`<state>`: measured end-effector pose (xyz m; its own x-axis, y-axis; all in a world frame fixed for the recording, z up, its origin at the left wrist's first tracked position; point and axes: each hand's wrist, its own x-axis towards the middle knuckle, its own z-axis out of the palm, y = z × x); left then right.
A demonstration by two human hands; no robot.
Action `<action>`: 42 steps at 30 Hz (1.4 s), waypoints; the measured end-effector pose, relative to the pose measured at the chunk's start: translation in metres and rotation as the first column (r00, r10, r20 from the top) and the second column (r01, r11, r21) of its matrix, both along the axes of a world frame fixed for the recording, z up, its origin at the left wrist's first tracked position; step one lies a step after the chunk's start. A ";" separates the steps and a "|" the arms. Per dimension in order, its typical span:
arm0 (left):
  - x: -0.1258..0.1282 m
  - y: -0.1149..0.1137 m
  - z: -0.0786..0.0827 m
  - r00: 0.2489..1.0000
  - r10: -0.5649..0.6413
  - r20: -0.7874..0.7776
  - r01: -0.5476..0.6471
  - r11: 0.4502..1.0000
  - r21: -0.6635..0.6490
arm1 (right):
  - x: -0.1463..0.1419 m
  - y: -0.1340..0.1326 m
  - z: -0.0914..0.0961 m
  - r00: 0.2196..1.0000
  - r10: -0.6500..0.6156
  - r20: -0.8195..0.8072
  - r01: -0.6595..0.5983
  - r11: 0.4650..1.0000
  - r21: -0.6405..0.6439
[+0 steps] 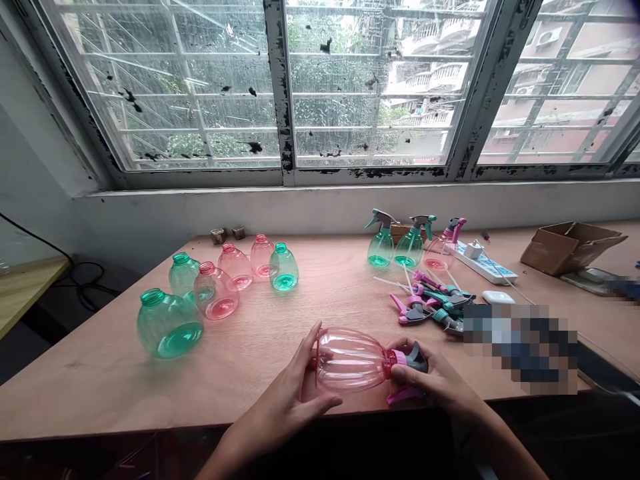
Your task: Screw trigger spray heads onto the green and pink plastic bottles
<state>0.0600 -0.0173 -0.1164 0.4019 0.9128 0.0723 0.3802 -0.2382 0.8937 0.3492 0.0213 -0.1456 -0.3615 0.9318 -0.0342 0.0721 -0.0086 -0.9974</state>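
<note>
A clear pink spray bottle point(353, 360) lies sideways between my hands above the table's front edge. My left hand point(297, 383) cups its base, thumb below and fingers behind. With fingers closed round the neck and the pink collar, my right hand point(425, 373) grips the grey and pink spray head point(416, 359). The trigger points down, and part of the head is hidden by my fingers. Beyond my right hand lies a pile of loose spray heads point(435, 300), pink, green and grey, some with white dip tubes.
Headless green bottles point(170, 323) and pink bottles point(217, 293) stand at the left. Three spray bottles with heads point(409, 247) stand at the back, near a power strip point(485, 263), a white mouse point(499, 297) and a cardboard box point(565, 248). A blurred patch covers something at the right.
</note>
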 end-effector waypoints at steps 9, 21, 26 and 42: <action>-0.002 0.001 0.000 1.000 -0.005 -0.004 0.005 0.999 -0.044 | 0.000 -0.001 0.001 1.000 0.000 -0.009 0.000 1.000 -0.018; -0.001 -0.001 -0.003 0.998 -0.030 0.048 0.031 0.999 -0.032 | 0.000 0.001 -0.002 1.000 0.010 -0.027 -0.010 1.000 -0.020; -0.003 0.000 -0.001 0.998 -0.028 0.050 0.032 0.996 -0.078 | 0.000 0.001 -0.002 0.998 0.041 -0.055 -0.043 0.998 -0.049; -0.005 0.001 -0.006 0.998 -0.046 0.044 0.046 0.999 -0.006 | 0.002 0.001 -0.001 1.000 -0.009 0.010 0.008 1.000 0.027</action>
